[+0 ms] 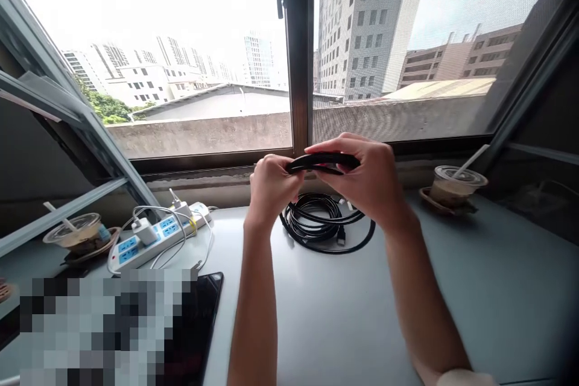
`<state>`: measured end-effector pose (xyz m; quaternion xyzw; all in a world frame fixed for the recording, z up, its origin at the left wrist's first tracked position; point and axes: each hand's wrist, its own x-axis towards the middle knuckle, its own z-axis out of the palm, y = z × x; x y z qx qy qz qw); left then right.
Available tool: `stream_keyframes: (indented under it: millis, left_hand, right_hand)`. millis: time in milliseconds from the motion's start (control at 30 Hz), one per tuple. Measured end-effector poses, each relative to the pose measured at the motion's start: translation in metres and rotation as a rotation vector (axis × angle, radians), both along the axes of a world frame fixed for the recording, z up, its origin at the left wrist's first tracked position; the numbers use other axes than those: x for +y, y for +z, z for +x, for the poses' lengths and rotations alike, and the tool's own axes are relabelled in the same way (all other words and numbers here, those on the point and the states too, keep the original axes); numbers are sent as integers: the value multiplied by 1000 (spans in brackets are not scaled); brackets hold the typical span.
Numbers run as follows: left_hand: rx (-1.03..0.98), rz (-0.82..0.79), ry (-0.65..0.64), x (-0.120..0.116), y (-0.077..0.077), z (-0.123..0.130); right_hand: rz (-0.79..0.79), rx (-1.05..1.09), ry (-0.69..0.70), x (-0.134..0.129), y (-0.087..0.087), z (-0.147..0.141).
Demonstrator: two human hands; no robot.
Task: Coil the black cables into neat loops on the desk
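Note:
Both my hands hold a bundled loop of black cable (323, 161) up in front of the window sill. My left hand (275, 184) is closed round its left end. At the other end, my right hand (362, 178) grips it between thumb and fingers. Below them, a coil of black cable (316, 217) lies on the table, with a dark connector plug (341, 235) at its near right edge. A larger loop runs from it up towards my hands; where it joins the held part is hidden.
A white power strip (158, 235) with blue sockets, plugged chargers and a white cord lies at left. A black tablet (208, 295) is in front of it, partly pixelated. Lidded drink cups stand at far left (76, 232) and right (456, 184). The window frame (298, 54) rises behind.

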<state>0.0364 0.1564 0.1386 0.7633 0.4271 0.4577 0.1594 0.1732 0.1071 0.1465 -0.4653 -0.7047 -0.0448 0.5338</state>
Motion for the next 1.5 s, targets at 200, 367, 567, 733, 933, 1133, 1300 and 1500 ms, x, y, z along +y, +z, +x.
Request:
stream_keyframes:
  millis: [200, 367, 567, 733, 933, 1133, 1300, 1500]
  left_hand:
    - [-716, -194, -149, 0, 8, -6]
    - [-957, -401, -384, 2, 8, 2]
    - [-901, -572, -601, 9, -2, 15]
    - [-626, -645, -698, 14, -6, 9]
    - [-540, -367, -416, 10, -3, 0]
    - [-421, -448, -442, 10, 0, -16]
    - [-473, -473, -486, 22, -3, -32]
    - [-541, -428, -534, 25, -3, -40]
  right_hand:
    - [83, 316, -41, 5, 4, 17]
    - [-175, 644, 325, 17, 3, 15]
    - [-128, 936, 422, 11, 4, 9]
    - [-213, 879, 421, 10, 7, 25]
    - [-166, 619, 280, 18, -1, 28]
    - [-120, 325, 213, 32, -12, 16]
    - [39, 252, 40, 42, -17, 12]
    - [-62, 230, 69, 35, -15, 9]
